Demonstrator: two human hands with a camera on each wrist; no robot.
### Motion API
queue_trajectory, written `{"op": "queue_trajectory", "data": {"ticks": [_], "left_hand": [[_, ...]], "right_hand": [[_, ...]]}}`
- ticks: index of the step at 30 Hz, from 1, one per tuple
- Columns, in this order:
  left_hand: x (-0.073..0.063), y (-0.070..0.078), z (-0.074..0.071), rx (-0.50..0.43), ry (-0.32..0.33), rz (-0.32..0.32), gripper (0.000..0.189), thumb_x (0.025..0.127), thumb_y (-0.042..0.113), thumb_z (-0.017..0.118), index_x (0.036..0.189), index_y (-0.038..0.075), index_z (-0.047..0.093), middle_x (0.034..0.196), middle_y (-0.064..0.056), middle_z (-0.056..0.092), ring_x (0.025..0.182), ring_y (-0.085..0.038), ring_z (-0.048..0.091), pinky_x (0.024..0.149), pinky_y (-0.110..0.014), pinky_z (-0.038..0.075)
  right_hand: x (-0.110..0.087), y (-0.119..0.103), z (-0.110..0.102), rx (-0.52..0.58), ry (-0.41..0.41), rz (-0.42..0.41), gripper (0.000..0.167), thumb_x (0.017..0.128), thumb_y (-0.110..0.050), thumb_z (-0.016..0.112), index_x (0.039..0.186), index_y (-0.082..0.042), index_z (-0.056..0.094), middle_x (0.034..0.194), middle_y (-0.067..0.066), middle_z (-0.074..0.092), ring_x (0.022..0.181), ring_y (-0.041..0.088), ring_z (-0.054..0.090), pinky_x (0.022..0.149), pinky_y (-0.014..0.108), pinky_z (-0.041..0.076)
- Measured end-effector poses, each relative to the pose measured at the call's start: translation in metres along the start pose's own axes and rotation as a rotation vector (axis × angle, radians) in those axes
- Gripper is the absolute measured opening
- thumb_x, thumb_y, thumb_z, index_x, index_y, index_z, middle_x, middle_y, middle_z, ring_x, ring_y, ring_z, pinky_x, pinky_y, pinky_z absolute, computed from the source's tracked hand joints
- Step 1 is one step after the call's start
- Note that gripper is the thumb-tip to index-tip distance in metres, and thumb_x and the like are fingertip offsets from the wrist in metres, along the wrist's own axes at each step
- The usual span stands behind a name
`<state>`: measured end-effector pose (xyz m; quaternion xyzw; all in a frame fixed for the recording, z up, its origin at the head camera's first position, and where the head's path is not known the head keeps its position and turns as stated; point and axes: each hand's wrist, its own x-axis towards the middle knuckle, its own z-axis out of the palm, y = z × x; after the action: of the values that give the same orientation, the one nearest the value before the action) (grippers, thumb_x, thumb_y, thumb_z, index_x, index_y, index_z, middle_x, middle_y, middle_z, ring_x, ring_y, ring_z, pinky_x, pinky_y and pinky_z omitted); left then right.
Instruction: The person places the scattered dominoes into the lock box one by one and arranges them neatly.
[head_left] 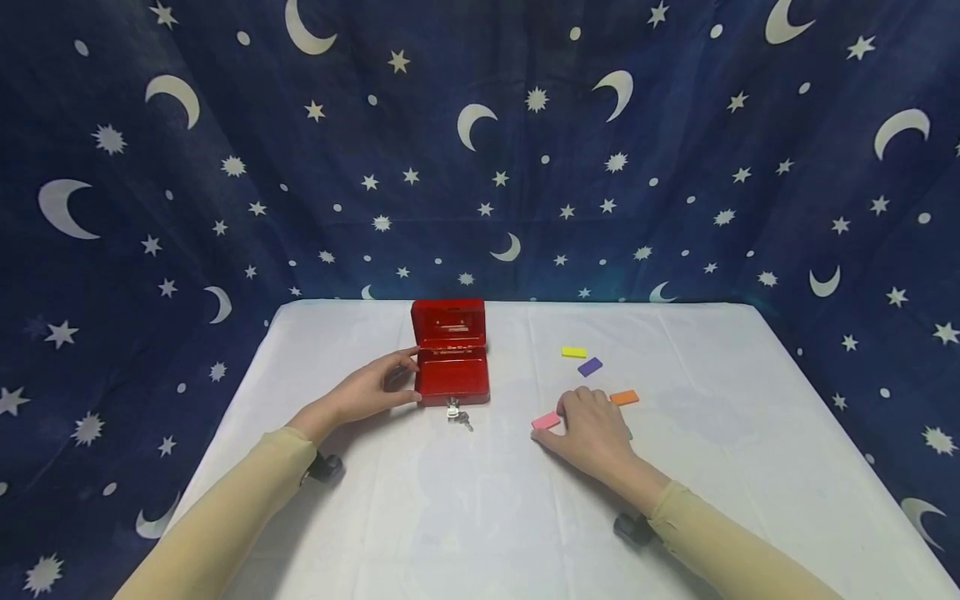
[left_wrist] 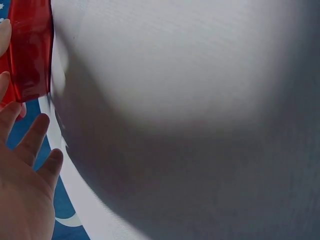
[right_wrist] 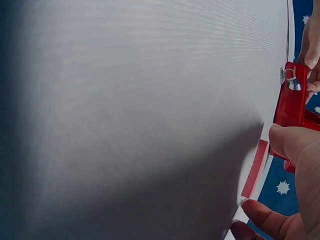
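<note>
A red metal cash box (head_left: 452, 375) stands on the table with its lid (head_left: 449, 322) raised. My left hand (head_left: 367, 387) rests against the box's left side, the thumb near the front corner and the index finger near the hinge. Silver keys (head_left: 464, 418) hang at the latch (head_left: 452, 408). Over to the right, my right hand (head_left: 592, 433) pinches a pink block (head_left: 546, 421) lying flat, thumb by one end and a fingertip by the other. In the right wrist view the pink block (right_wrist: 255, 167) shows between thumb and finger.
Beyond the right hand lie a yellow block (head_left: 573, 352), a purple block (head_left: 590, 367) and an orange block (head_left: 624, 397). A greenish edge (head_left: 629, 432) peeks out beside the right hand. White cloth covers the table (head_left: 465, 517); a starry blue curtain (head_left: 420, 108) surrounds it.
</note>
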<state>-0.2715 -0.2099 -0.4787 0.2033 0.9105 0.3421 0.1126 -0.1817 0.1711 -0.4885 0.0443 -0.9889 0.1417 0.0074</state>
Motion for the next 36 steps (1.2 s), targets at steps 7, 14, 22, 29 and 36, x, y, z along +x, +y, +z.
{"op": "queue_trajectory", "data": {"ticks": [7, 14, 22, 29, 36], "left_hand": [[0.001, 0.000, 0.000, 0.002, 0.005, -0.016, 0.046, 0.084, 0.049, 0.082, 0.118, 0.030, 0.058, 0.162, 0.008, 0.037, 0.149, -0.024, 0.036, 0.116, -0.060, 0.031], [0.002, 0.001, -0.001, -0.004, 0.001, -0.022, 0.047, 0.084, 0.051, 0.081, 0.118, 0.029, 0.058, 0.162, 0.008, 0.037, 0.149, -0.024, 0.036, 0.117, -0.060, 0.031], [0.003, -0.001, -0.001, 0.000, 0.003, 0.002, 0.044, 0.084, 0.049, 0.082, 0.116, 0.028, 0.059, 0.162, 0.007, 0.037, 0.149, -0.025, 0.035, 0.117, -0.061, 0.029], [0.003, -0.002, -0.002, -0.006, -0.002, 0.007, 0.045, 0.084, 0.048, 0.082, 0.116, 0.026, 0.060, 0.162, 0.006, 0.037, 0.149, -0.025, 0.034, 0.118, -0.061, 0.028], [0.003, 0.000, -0.002, -0.032, -0.008, -0.005, 0.047, 0.083, 0.047, 0.084, 0.116, 0.026, 0.058, 0.162, 0.006, 0.039, 0.149, -0.024, 0.035, 0.117, -0.063, 0.028]], "right_hand": [[0.002, 0.001, 0.003, 0.000, 0.027, -0.019, 0.050, 0.079, -0.052, 0.081, 0.098, -0.011, 0.060, 0.085, 0.002, 0.049, 0.087, 0.024, 0.045, 0.072, 0.037, 0.040], [0.005, 0.006, 0.003, 0.017, 0.033, -0.058, 0.044, 0.082, -0.047, 0.080, 0.103, -0.011, 0.064, 0.092, 0.003, 0.054, 0.091, 0.026, 0.047, 0.077, 0.040, 0.043], [0.012, 0.018, -0.006, 0.087, -0.051, -0.127, 0.042, 0.082, -0.036, 0.083, 0.117, -0.015, 0.073, 0.110, 0.005, 0.062, 0.103, 0.027, 0.051, 0.087, 0.044, 0.046], [0.023, 0.029, -0.015, 0.125, -0.176, -0.153, 0.044, 0.083, -0.033, 0.084, 0.124, -0.022, 0.073, 0.111, -0.002, 0.063, 0.105, 0.021, 0.051, 0.088, 0.041, 0.046], [0.030, 0.041, -0.022, 0.146, -0.222, -0.230, 0.047, 0.085, -0.038, 0.084, 0.129, -0.025, 0.071, 0.116, -0.003, 0.064, 0.108, 0.022, 0.052, 0.094, 0.048, 0.043]]}}
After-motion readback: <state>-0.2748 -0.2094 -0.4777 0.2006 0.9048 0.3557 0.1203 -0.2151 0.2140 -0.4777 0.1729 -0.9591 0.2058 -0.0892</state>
